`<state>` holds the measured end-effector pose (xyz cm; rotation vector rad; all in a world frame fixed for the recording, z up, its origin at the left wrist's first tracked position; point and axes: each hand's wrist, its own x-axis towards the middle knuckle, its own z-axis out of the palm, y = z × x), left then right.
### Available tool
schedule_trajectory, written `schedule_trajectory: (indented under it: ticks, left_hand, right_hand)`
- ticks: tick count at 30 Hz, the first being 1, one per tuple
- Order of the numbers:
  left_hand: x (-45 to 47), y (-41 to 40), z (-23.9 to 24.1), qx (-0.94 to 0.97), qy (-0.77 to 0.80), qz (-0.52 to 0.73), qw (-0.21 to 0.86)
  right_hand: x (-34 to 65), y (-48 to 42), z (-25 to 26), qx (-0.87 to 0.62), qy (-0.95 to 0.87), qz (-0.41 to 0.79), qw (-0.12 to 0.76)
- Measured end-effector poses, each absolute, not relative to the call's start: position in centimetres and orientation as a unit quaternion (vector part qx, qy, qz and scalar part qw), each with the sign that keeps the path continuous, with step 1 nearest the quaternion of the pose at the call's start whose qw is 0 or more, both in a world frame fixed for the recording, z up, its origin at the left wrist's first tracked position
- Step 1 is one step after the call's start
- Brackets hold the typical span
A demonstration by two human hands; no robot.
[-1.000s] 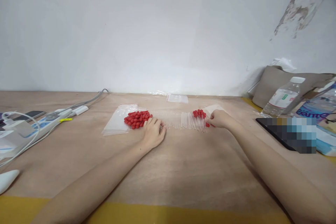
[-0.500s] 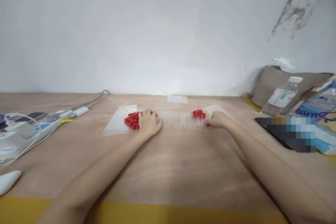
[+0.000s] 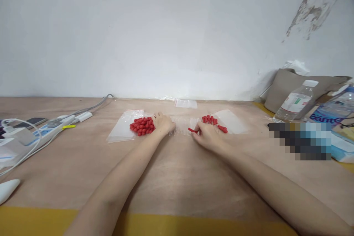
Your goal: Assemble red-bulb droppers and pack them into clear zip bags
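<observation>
My left hand is bent over the left end of a row of thin clear plastic pieces, fingers curled; what lies under its fingertips is hidden. Beside it, to the left, is a pile of small red bulb-ended pieces on clear plastic bags. My right hand pinches one red piece at the right part of the clear row. Behind and beside that hand, several red pieces show their rounded ends, and another red piece lies at an angle near a clear bag.
A small clear bag lies near the wall. On the left are a power strip with cables, a phone and a white object. At right stand a water bottle and a grey-brown bag, with a blurred-out item in front.
My right hand has moved left from the red pieces to the clear row, now with a red piece in its fingers. My left hand has shifted slightly right, uncovering more of the red pile.
</observation>
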<state>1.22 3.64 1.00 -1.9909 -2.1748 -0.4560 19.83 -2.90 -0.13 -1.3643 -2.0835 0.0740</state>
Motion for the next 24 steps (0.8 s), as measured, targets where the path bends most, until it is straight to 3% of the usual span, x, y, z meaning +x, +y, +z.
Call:
schedule_trajectory:
  ticks: [9,16,19,24]
  left_hand:
    - [0.5,4.2,1.3,-0.682,-0.706,-0.192,0.021]
    - [-0.7,-0.7,0.7,-0.828,-0.492,-0.264,-0.047]
    - [-1.7,-2.5,-0.8,-0.871,-0.407,-0.274,-0.018]
    - [-2.4,-3.1,-2.2,-0.875,-0.374,-0.305,-0.044]
  right_hand:
    - [19.7,-3.1,-2.9,-0.385,-0.832,-0.006,0.4]
    - [19.2,-3.2,-2.9,-0.372,-0.84,0.013,0.396]
    - [19.2,-3.1,-3.0,-0.371,-0.844,0.012,0.387]
    - [19.2,-3.1,-3.2,-0.359,-0.85,0.022,0.384]
